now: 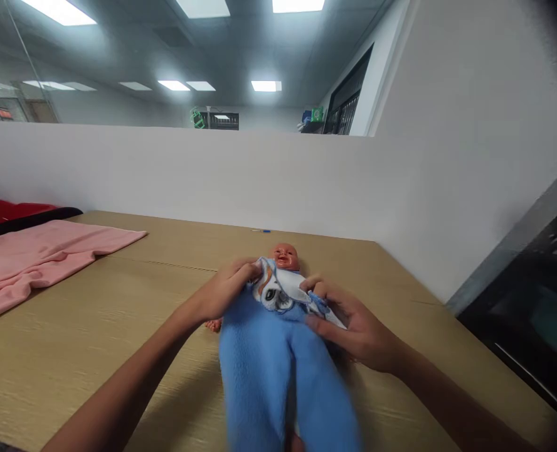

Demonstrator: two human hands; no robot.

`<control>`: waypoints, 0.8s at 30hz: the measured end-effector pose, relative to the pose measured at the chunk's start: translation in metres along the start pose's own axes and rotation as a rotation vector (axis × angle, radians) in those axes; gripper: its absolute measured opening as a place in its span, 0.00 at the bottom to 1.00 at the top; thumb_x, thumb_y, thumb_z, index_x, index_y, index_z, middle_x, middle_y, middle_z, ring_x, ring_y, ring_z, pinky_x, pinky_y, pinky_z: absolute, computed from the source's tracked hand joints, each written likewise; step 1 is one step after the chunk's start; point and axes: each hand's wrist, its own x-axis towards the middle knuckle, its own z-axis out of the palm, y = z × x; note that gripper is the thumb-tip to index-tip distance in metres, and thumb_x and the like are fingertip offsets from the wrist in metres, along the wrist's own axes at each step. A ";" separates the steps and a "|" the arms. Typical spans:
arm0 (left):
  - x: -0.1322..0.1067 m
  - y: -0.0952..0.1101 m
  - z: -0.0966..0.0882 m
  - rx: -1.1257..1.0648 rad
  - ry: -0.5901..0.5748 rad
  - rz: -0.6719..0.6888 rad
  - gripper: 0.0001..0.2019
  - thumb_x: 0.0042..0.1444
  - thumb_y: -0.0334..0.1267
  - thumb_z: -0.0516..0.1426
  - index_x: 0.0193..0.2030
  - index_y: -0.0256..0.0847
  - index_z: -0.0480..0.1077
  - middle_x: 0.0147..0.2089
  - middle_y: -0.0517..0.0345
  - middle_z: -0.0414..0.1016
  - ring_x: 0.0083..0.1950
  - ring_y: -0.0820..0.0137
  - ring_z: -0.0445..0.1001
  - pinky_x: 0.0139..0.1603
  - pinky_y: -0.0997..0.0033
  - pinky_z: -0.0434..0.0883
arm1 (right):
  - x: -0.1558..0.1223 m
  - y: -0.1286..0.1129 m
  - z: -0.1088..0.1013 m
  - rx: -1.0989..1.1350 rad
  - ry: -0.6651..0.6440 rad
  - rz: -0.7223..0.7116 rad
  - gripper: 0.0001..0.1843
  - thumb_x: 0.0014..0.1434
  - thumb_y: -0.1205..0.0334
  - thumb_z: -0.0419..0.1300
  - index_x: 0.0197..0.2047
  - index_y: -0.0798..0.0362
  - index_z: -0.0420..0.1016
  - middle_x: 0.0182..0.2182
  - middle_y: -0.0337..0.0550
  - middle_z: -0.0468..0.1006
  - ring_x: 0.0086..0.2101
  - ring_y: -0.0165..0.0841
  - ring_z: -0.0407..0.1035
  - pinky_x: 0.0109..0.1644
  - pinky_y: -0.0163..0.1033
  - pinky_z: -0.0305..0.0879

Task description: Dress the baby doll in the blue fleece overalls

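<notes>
A plastic doll [285,255] lies face up mid-table, its soft blue fleece suit [278,370] trailing toward 6 o'clock. The left hand [224,290] and right hand [354,326] clamp their fingers on the suit's upper edges. Rumpled pink cloth [34,257] lies at 9 o'clock on the smooth wood-grain table [118,314].
</notes>
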 end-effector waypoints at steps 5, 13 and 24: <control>-0.011 -0.016 -0.014 -0.175 -0.197 -0.131 0.25 0.65 0.61 0.58 0.50 0.38 0.80 0.55 0.50 0.80 0.60 0.52 0.73 0.62 0.60 0.70 | 0.005 0.010 0.008 0.141 -0.021 0.013 0.18 0.68 0.46 0.68 0.48 0.47 0.67 0.60 0.50 0.72 0.62 0.43 0.68 0.65 0.47 0.66; -0.012 0.014 -0.006 0.036 -0.230 -0.044 0.16 0.64 0.49 0.67 0.47 0.39 0.77 0.39 0.62 0.76 0.40 0.69 0.70 0.42 0.73 0.65 | 0.014 0.004 0.003 0.103 -0.002 0.215 0.29 0.59 0.41 0.75 0.56 0.49 0.75 0.51 0.46 0.82 0.53 0.44 0.76 0.59 0.45 0.71; -0.008 0.014 0.017 -0.135 -0.230 -0.004 0.17 0.70 0.52 0.62 0.51 0.40 0.77 0.51 0.56 0.79 0.56 0.60 0.75 0.59 0.67 0.71 | 0.004 0.013 -0.003 0.250 -0.408 0.327 0.51 0.51 0.31 0.76 0.69 0.52 0.73 0.63 0.53 0.78 0.62 0.53 0.72 0.73 0.58 0.64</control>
